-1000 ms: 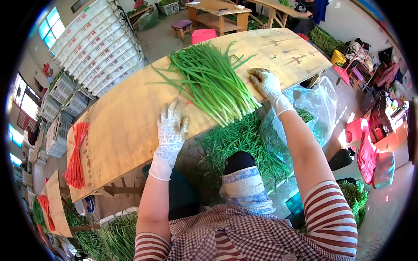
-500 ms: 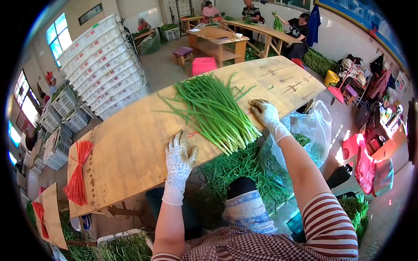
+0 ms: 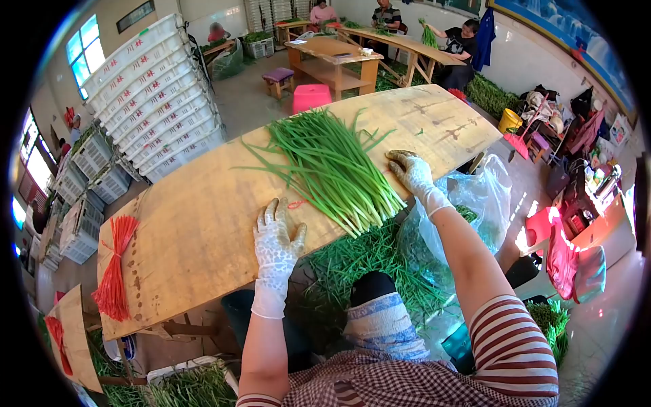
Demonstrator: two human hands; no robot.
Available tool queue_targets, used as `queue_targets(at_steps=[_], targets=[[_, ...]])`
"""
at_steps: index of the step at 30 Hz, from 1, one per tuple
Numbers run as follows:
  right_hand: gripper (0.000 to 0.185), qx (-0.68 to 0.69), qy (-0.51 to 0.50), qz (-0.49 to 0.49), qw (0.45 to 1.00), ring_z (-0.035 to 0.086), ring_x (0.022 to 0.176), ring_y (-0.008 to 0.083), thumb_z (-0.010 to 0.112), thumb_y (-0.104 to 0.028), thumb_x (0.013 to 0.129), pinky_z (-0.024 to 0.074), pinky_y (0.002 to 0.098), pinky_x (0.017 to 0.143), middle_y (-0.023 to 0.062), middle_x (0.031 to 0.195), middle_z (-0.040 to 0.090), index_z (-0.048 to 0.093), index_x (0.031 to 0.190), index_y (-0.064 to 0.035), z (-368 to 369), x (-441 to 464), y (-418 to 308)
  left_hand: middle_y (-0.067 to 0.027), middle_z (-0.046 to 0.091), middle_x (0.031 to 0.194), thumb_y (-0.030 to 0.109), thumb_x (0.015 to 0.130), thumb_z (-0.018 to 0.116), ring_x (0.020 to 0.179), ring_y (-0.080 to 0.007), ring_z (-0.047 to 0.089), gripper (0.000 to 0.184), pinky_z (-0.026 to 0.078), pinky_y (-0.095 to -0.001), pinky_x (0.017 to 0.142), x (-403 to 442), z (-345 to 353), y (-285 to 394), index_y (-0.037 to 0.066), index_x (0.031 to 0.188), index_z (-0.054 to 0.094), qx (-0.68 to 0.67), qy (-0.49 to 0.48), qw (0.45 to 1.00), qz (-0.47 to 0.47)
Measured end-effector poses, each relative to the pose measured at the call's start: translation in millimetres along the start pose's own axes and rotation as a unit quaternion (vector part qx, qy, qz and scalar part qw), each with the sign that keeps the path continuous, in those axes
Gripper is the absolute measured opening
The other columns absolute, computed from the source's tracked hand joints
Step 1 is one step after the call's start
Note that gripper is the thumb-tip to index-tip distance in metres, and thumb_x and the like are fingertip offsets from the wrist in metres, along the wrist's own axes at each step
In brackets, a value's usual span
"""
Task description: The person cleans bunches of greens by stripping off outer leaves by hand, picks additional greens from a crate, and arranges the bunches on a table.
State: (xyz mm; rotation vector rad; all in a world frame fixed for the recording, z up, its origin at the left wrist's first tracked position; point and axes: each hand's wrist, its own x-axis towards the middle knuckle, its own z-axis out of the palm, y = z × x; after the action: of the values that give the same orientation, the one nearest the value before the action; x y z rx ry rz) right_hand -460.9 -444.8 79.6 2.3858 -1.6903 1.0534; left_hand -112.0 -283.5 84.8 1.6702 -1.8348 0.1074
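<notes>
A loose pile of green chives [image 3: 329, 166] lies on the wooden board [image 3: 196, 224], pale stalk ends toward me at the near edge. To its left, my left hand [image 3: 274, 237], in a whitish, stained glove, rests on the board with fingers apart and holds nothing. Between that hand and the chives lies a small red tie [image 3: 296, 204]. My right hand [image 3: 413, 175], gloved too, lies on the board just right of the stalk ends, fingers stretched out and empty. A bundle of red ties [image 3: 118, 268] sits at the board's left end.
Chive scraps [image 3: 366, 264] and a clear plastic bag [image 3: 488, 197] are below the near edge. Stacked white crates [image 3: 156, 95] rise at left beyond the board. A pink stool [image 3: 312, 98] stands behind it. Several people sit at tables farther back.
The whole view has shifted slightly. Both hands stay resting on the board on either side of the chives, and the pile keeps its place.
</notes>
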Motion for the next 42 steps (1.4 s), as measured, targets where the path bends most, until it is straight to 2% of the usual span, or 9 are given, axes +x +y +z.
queue_targets(at_steps=[10,13,15,17,20,25,29,35,42], targets=[[0.027,0.009,0.007,0.001,1.0,0.059,0.109,0.0291,0.061,-0.028,0.087,0.046,0.0389,0.095,0.0073,0.115,0.065,0.068,0.109,-0.0149,-5.0,-1.4,-5.9,-0.0102,0.047,0.138,0.024,0.075,0.074,0.127,-0.0309,0.041,0.067,0.035,-0.0468,0.104,-0.2,-2.2,2.1,0.006,0.134,0.048,-0.027,0.018,0.999,-0.015],[0.025,0.004,0.012,-0.006,1.0,0.058,0.109,0.0288,0.06,-0.027,0.087,0.0458,0.0396,0.095,0.0066,0.114,0.066,0.067,0.108,-0.0145,-0.9,-1.1,-3.4,-0.0119,0.055,0.131,0.014,0.075,0.075,0.121,-0.0277,0.049,0.057,0.038,-0.0414,0.103,-1.1,-14.1,2.8,0.004,0.128,0.055,-0.282,0.143,0.948,0.031],[0.023,-0.027,0.026,-0.022,0.999,0.058,0.109,0.0288,0.059,-0.024,0.086,0.0452,0.0403,0.094,0.006,0.114,0.066,0.068,0.106,-0.0144,1.1,-1.8,-2.8,-0.0153,0.06,0.126,0.01,0.078,0.074,0.116,-0.0268,0.056,0.048,0.038,-0.0377,0.105,-7.5,-52.8,4.8,0.004,0.123,0.059,-0.402,0.234,0.883,-0.065],[0.023,-0.078,0.061,-0.036,0.994,0.057,0.109,0.0286,0.058,-0.021,0.085,0.0443,0.0407,0.094,0.0052,0.114,0.065,0.068,0.105,-0.0144,1.2,-2.6,-0.1,-0.0156,0.057,0.13,0.009,0.083,0.067,0.12,-0.0278,0.054,0.049,0.037,-0.0389,0.106,-14.6,-130.2,16.8,0.004,0.13,0.054,-0.454,0.343,0.822,0.024],[0.024,-0.147,0.111,-0.001,0.983,0.057,0.11,0.0281,0.056,-0.017,0.081,0.0416,0.0395,0.095,0.0037,0.116,0.065,0.067,0.102,-0.0144,2.2,-8.2,-7.8,-0.0154,0.057,0.129,0.008,0.083,0.067,0.119,-0.0275,0.054,0.047,0.037,-0.0386,0.105,-44.2,-226.6,36.6,0.004,0.129,0.054,-0.409,0.379,0.815,0.16],[0.027,0.111,0.344,0.088,0.928,0.059,0.11,0.0269,0.065,-0.007,0.082,0.0444,0.0365,0.096,0.0126,0.114,0.065,0.067,0.109,-0.0062,-9.1,-66.6,-43.0,-0.015,0.058,0.127,0.008,0.083,0.066,0.118,-0.0268,0.055,0.045,0.038,-0.0381,0.104,-85.2,-300.7,68.6,0.004,0.127,0.055,-0.32,0.326,0.853,0.252],[0.02,0.464,0.339,0.164,0.802,0.06,0.102,0.0174,0.064,-0.01,0.09,0.046,0.0304,0.093,0.009,0.113,0.066,0.068,0.107,-0.002,-85.9,-138.3,-141.9,-0.0146,0.058,0.126,0.008,0.084,0.066,0.116,-0.0263,0.055,0.044,0.039,-0.0377,0.103,-108.8,-324.8,80.5,0.004,0.126,0.056,-0.275,0.304,0.876,0.253],[0.016,0.431,0.479,-0.064,0.762,0.061,0.099,0.0169,0.065,-0.011,0.089,0.0472,0.0313,0.092,0.0087,0.104,0.068,0.069,0.101,-0.0013,-274.3,-139.6,-214.3,-0.0141,0.059,0.124,0.008,0.084,0.066,0.115,-0.0256,0.056,0.041,0.039,-0.0371,0.102,-140.8,-348.9,95.4,0.004,0.124,0.057,-0.241,0.279,0.893,0.256],[0.017,0.295,0.355,-0.429,0.777,0.061,0.099,0.0164,0.066,-0.011,0.089,0.0472,0.0307,0.092,0.0082,0.105,0.068,0.069,0.103,-0.0017,-368.5,-170.5,-272.5,-0.0136,0.059,0.121,0.008,0.084,0.066,0.113,-0.0247,0.056,0.038,0.04,-0.0364,0.1,-165.8,-370.7,113.4,0.005,0.121,0.058,-0.209,0.264,0.903,0.266]])
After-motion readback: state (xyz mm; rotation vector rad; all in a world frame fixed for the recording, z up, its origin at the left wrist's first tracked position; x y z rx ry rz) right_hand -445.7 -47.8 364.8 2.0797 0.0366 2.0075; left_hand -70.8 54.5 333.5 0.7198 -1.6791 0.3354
